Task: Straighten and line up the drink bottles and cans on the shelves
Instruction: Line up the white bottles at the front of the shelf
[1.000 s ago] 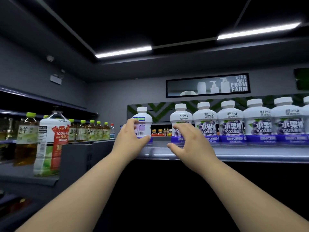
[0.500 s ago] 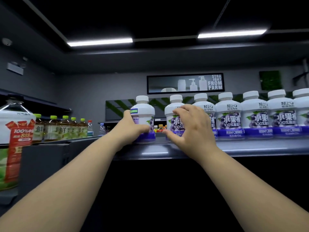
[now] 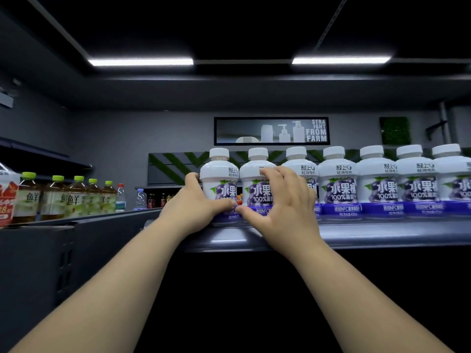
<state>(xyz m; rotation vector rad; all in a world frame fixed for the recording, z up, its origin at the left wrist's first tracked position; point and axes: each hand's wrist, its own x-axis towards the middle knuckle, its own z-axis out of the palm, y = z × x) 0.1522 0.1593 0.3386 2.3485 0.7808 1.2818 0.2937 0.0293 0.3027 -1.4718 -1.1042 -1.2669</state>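
Several squat white bottles with purple grape labels stand in a row on a grey shelf (image 3: 382, 233). My left hand (image 3: 196, 202) wraps the left side of the leftmost bottle (image 3: 220, 174), whose grape label faces me. My right hand (image 3: 283, 207) curls around the second bottle (image 3: 256, 174), fingers over its front and thumb at its base. The two bottles stand upright and close together, nearly touching. The other bottles (image 3: 377, 182) run to the right in an even line, labels forward.
A lower grey shelf (image 3: 76, 222) at the left carries green-capped tea bottles (image 3: 74, 197) and a large bottle with a red label (image 3: 6, 200). Small bottles stand on a far shelf behind. A dark void lies below the shelf edge.
The leftmost bottle has turned from barcode side to label front and moved right, closing the gap to the second bottle. My right hand has settled onto the second bottle. The view shifted left.
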